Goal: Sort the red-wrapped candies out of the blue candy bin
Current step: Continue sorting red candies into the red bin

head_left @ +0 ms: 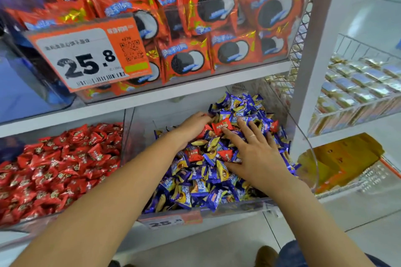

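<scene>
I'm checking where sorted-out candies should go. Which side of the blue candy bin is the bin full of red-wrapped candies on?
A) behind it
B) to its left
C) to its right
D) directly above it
B: the red candy bin sits on the same shelf just left of the blue candy bin, across a clear divider.

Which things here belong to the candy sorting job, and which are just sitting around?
Part of the job: blue candy bin; red candies in it; left hand; right hand; red candy bin.

Just there: cookie packs above; price tag; silver sweets, right shelf; yellow packets.
</scene>
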A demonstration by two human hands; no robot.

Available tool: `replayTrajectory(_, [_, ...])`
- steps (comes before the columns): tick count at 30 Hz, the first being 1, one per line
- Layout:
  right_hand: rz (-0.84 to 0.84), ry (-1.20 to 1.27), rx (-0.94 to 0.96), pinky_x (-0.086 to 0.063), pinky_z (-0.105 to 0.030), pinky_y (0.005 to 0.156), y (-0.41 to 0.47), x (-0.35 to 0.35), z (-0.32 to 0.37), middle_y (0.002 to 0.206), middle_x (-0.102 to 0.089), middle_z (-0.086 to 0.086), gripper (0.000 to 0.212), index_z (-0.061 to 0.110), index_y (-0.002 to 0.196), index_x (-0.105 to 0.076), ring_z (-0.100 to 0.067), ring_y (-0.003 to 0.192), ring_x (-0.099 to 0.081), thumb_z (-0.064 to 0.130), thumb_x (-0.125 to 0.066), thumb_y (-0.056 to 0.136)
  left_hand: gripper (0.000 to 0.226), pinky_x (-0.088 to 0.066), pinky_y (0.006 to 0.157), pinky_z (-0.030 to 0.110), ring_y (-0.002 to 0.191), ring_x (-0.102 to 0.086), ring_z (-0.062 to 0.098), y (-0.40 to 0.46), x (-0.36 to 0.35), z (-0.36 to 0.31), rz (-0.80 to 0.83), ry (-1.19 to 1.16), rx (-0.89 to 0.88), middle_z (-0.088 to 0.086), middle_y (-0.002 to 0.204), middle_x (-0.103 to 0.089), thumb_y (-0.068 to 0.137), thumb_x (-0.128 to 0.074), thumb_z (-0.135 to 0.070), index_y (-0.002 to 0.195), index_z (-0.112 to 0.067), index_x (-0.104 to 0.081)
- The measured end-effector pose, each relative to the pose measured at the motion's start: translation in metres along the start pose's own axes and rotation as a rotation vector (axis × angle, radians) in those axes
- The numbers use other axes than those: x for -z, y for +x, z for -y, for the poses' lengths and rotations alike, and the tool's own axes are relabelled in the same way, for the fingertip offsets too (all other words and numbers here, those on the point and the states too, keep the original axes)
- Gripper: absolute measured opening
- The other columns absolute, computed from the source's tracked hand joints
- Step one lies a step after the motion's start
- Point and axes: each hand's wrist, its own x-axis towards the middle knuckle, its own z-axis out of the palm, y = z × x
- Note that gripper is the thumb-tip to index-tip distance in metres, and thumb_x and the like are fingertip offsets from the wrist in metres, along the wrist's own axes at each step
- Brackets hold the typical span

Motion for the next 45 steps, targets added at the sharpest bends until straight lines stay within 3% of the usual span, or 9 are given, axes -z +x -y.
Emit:
replayTrajectory(5, [-0.026,0.013,-0.036,-0.002,-0.051,0.116,0.001,0.001,0.001,0.160,0.009,0.001,0.081,0.041,0.149,-0.006,-0.023,0.147,0.005,0.064,-0.049,0.085,0.030,-0.036,0.079,0.018,0.110,-0.048,0.009,-0.038,0.005,-0.027,0.021,0.015,-0.134,-0.005,0.118,-0.055,0.101,-0.043,-0.027,0.123,-0.016,-0.059])
replayTrajectory(12, [-0.018,0.061,-0.041,0.001,-0.051,0.116,0.001,0.010,0.001,0.160,-0.006,0.005,0.084,0.039,0.148,-0.020,-0.020,0.147,0.001,0.052,-0.064,0.077,0.052,-0.023,0.107,0.022,0.137,-0.029,0.010,-0.105,-0.014,0.000,0.026,0.447,-0.359,-0.006,0.152,-0.028,0.100,-0.038,-0.043,0.149,-0.029,-0.026])
replayTrajectory(16, [0.056,0.361,-0.031,-0.011,-0.052,0.117,-0.005,0.025,-0.010,0.158,-0.017,0.000,0.089,0.041,0.144,-0.032,-0.020,0.147,-0.007,0.040,-0.079,0.068,0.057,-0.005,0.111,0.019,0.145,-0.009,0.007,-0.125,-0.009,0.018,0.031,0.618,-0.416,-0.010,0.159,-0.012,0.101,-0.033,-0.044,0.152,-0.033,-0.011])
replayTrajectory(20, [0.039,0.546,-0.063,-0.031,-0.027,0.103,-0.021,0.050,-0.025,0.151,-0.033,0.004,0.069,0.035,0.141,-0.039,-0.016,0.139,-0.028,0.025,-0.072,0.082,0.054,-0.020,0.111,0.021,0.140,-0.025,0.003,-0.124,0.006,0.026,0.019,0.281,-0.323,-0.014,0.153,-0.027,0.099,-0.038,-0.046,0.149,-0.035,-0.024])
replayTrajectory(25, [-0.278,0.468,-0.102,-0.035,-0.019,0.085,-0.025,0.057,-0.024,0.128,-0.060,0.006,0.035,0.028,0.126,-0.059,-0.012,0.115,-0.054,0.025,-0.061,0.091,0.033,-0.038,0.091,0.019,0.118,-0.051,0.004,-0.114,0.027,0.029,-0.080,0.228,-0.290,-0.011,0.131,-0.056,0.101,-0.043,-0.023,0.129,-0.038,-0.051])
replayTrajectory(28, [-0.261,0.429,0.002,-0.042,-0.024,0.089,-0.020,0.051,-0.006,0.123,-0.062,0.006,0.032,0.030,0.121,-0.063,-0.013,0.114,-0.054,0.023,-0.062,0.090,0.033,-0.044,0.087,0.025,0.107,-0.059,0.011,-0.115,0.032,0.023,-0.104,0.290,-0.296,-0.009,0.121,-0.061,0.099,-0.046,-0.017,0.121,-0.040,-0.057])
replayTrajectory(35, [-0.102,0.021,0.226,-0.050,-0.035,0.088,-0.005,0.023,0.027,0.133,-0.053,0.011,0.058,0.036,0.136,-0.045,-0.021,0.117,-0.043,0.005,-0.045,0.088,0.053,-0.032,0.107,0.025,0.129,-0.042,0.011,-0.104,0.013,0.013,-0.003,0.592,-0.374,-0.007,0.142,-0.047,0.091,-0.061,-0.021,0.141,-0.029,-0.044])
replayTrajectory(38, [-0.089,0.008,0.202,-0.050,-0.032,0.079,0.000,0.022,0.023,0.122,-0.061,0.009,0.054,0.042,0.134,-0.046,-0.020,0.117,-0.046,0.011,-0.049,0.090,0.040,-0.042,0.096,0.030,0.115,-0.054,0.014,-0.097,0.010,0.013,-0.088,0.648,-0.366,-0.007,0.126,-0.059,0.089,-0.064,-0.028,0.129,-0.030,-0.058])
replayTrajectory(45, [-0.171,0.345,0.120,-0.049,-0.034,0.064,-0.005,0.042,0.015,0.082,-0.066,0.000,0.018,0.023,0.101,-0.052,-0.017,0.070,-0.059,0.030,-0.058,0.086,0.021,-0.045,0.083,0.020,0.092,-0.062,0.007,-0.104,0.035,0.015,-0.374,0.192,-0.325,-0.007,0.100,-0.068,0.094,-0.058,-0.016,0.106,-0.029,-0.069])
